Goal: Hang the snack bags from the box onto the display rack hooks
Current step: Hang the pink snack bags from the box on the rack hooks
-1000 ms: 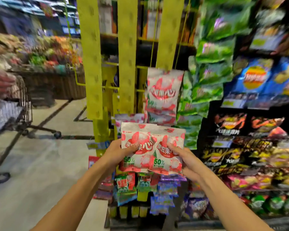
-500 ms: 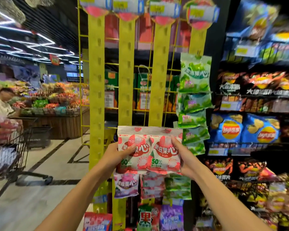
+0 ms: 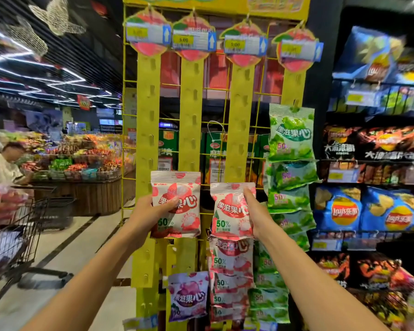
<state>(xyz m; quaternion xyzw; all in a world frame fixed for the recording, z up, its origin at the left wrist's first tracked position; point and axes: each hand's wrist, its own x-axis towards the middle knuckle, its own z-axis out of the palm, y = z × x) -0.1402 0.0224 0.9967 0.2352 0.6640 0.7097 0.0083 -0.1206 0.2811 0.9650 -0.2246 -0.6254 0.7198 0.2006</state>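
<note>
A yellow display rack (image 3: 191, 120) with four hanging hook strips stands in front of me. My left hand (image 3: 148, 211) grips a pink-and-white snack bag (image 3: 177, 206) in front of the second strip. Gripping a matching pink bag (image 3: 230, 211) by its right edge, my right hand (image 3: 256, 211) holds it against the third strip (image 3: 239, 130), just above several pink bags (image 3: 232, 266) hung there. Green bags (image 3: 290, 132) fill the fourth strip. A purple bag (image 3: 188, 296) hangs low on the second strip. The box is not in view.
Shelves of chip bags (image 3: 366, 209) stand close on the right. A shopping cart (image 3: 12, 235) is at the left edge, with a person (image 3: 3, 163) behind it near a produce stand (image 3: 81, 168). Open floor (image 3: 58, 247) lies to the left of the rack.
The view has tilted up the rack. My hands have moved apart: the two pink bags, held together before, are now separate, the right one brought to the third strip.
</note>
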